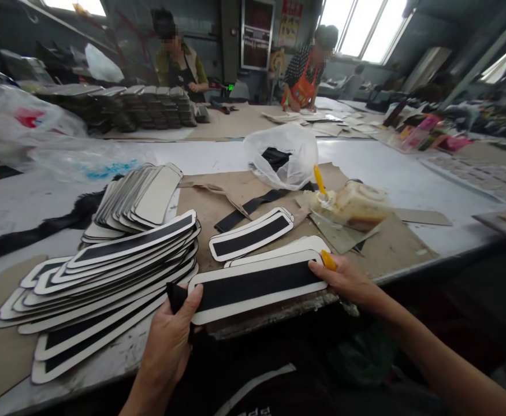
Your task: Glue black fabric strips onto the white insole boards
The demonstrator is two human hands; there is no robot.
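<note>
A long white panel with a black strip [257,286] down its middle spans both hands at the table's front edge. My left hand [170,329] grips its left end, thumb on top, with a bit of black material bunched beside the thumb. At the right end my right hand [343,280] pinches the panel, and a yellow-orange tool end [328,260] sticks out by its fingers. Just behind lie plain white panels [279,249] and a shorter pair with a black strip [253,236]. To the left rises a fanned stack of strip-covered panels [118,289].
Plain pale panels [149,196] are stacked behind the fanned pile. A messy glue container [361,202] with a yellow-handled brush [320,179] lies right of centre. A plastic bag [281,153] holds black pieces. Two people [307,75] work across the table.
</note>
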